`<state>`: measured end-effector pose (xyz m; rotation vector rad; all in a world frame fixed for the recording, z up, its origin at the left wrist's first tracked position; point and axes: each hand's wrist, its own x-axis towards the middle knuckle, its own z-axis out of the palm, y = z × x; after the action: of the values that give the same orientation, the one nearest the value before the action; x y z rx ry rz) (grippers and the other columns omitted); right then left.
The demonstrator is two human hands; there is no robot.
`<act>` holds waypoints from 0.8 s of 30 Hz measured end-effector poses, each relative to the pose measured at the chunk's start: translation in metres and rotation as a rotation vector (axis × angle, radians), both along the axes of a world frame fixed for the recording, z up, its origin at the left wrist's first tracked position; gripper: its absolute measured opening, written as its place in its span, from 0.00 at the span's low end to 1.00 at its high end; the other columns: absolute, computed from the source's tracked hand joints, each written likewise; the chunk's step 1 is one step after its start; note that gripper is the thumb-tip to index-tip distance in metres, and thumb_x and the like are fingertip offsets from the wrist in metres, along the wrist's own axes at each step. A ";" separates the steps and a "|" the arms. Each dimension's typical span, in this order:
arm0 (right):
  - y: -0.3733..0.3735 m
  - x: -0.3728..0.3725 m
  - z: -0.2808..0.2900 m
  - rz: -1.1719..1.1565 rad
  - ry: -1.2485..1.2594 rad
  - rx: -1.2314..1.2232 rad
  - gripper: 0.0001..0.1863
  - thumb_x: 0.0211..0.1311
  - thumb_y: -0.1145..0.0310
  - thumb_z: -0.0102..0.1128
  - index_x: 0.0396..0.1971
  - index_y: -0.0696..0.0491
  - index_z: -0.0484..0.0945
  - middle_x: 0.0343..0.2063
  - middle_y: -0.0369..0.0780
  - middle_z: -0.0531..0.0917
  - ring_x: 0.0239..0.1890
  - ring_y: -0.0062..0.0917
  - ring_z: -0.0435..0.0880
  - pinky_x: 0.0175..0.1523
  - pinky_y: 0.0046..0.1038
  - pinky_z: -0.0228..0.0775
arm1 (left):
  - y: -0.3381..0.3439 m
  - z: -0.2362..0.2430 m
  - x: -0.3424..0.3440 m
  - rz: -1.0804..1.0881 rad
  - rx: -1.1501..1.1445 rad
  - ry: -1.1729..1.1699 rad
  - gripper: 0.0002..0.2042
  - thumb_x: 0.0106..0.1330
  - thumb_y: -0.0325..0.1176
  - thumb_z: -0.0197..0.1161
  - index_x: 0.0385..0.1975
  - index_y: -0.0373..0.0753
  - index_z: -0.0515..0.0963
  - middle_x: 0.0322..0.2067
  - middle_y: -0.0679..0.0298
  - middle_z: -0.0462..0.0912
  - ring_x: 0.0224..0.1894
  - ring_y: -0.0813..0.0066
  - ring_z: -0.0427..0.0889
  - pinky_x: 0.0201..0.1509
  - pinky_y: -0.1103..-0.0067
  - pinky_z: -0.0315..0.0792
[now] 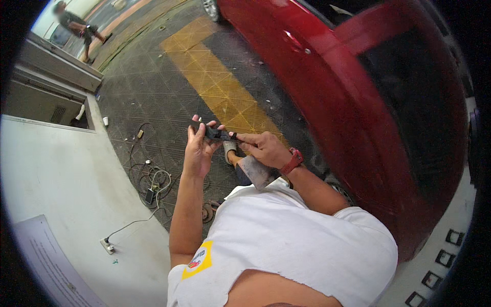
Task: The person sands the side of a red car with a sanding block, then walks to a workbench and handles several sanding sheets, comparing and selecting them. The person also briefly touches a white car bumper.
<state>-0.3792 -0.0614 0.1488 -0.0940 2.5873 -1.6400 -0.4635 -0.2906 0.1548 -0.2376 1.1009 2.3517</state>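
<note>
My left hand [198,148] is raised in front of me, its fingers curled around a small dark part [213,133]. From the other side my right hand [268,149] reaches in, its fingers bent and its fingertips at the part's right end. The exact kind of this part is too small to tell. A red watch [292,161] is on my right wrist. Just below the right hand shows a flat grey plate [257,172]; whether that hand holds it, I cannot tell.
A red car [327,97] stands close on my right. Cables [153,176] lie tangled on the dark grid floor at left, with a cord running to a wall socket [107,245]. A round brown disc [207,212] lies near my left forearm. Far left, a person [77,28] walks.
</note>
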 end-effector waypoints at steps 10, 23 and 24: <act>-0.029 -0.296 0.007 0.096 -0.135 -0.152 0.25 0.75 0.59 0.68 0.68 0.50 0.82 0.23 0.34 0.80 0.25 0.16 0.72 0.32 0.28 0.67 | -0.054 0.012 -0.248 0.303 -0.057 0.156 0.34 0.81 0.37 0.62 0.80 0.59 0.51 0.64 0.61 0.75 0.70 0.62 0.77 0.68 0.65 0.81; -0.082 -0.588 0.015 -0.028 -0.217 -0.256 0.26 0.77 0.60 0.67 0.71 0.50 0.78 0.21 0.26 0.76 0.24 0.10 0.67 0.31 0.21 0.64 | -0.088 -0.030 -0.559 0.192 -0.141 0.193 0.33 0.77 0.32 0.68 0.76 0.54 0.57 0.61 0.64 0.77 0.67 0.69 0.78 0.66 0.67 0.81; -0.085 -0.596 0.012 -0.079 -0.226 -0.255 0.26 0.78 0.60 0.66 0.71 0.50 0.78 0.21 0.27 0.76 0.24 0.10 0.67 0.31 0.20 0.64 | -0.089 -0.025 -0.575 0.139 -0.187 0.165 0.33 0.77 0.33 0.69 0.76 0.53 0.58 0.60 0.64 0.78 0.66 0.68 0.79 0.66 0.66 0.81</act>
<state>-0.9748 -0.1466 0.1610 0.1708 2.2356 -1.8791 -1.0381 -0.3791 0.1300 -0.1947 1.4282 2.4254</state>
